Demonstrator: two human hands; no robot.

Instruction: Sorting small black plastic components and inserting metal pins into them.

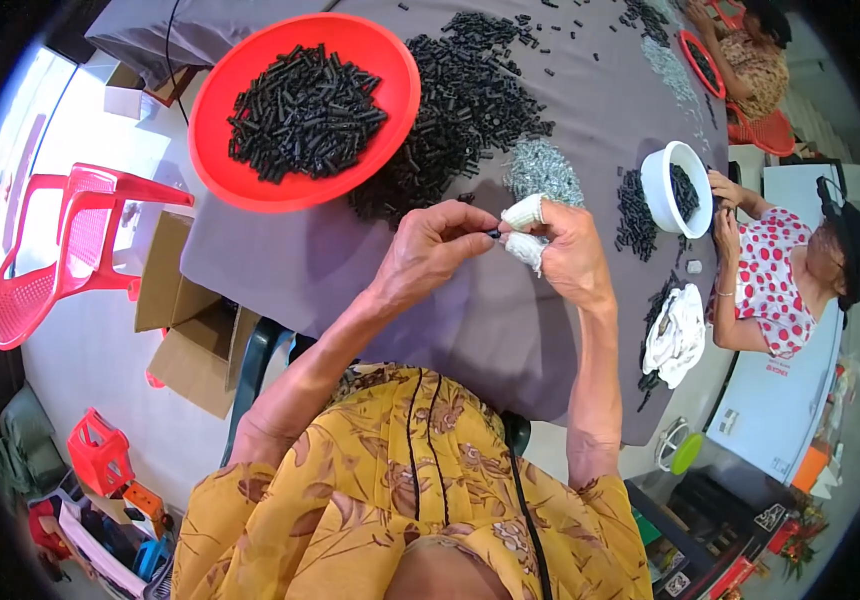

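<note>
My left hand (434, 248) pinches a small black tube-shaped piece (493, 234) between thumb and forefinger. My right hand (574, 252) meets it there, its thumb and forefinger wrapped in white finger covers (524, 212) and pressed together at the piece's end. Whatever lies between those right fingertips is too small to make out. Just beyond my hands is a heap of small clear or silvery parts (542, 172). To its left spreads a big loose pile of black pieces (470, 95), beside a red round tray (212, 135) heaped with more of them.
A grey cloth covers the table (430, 320). At the right, a person in a dotted top (775, 270) sits by a white bowl (658, 190) of black pieces and a white cloth (674, 337). Another person works at the far right. Red chairs (70, 240) and a cardboard box (195, 340) stand left.
</note>
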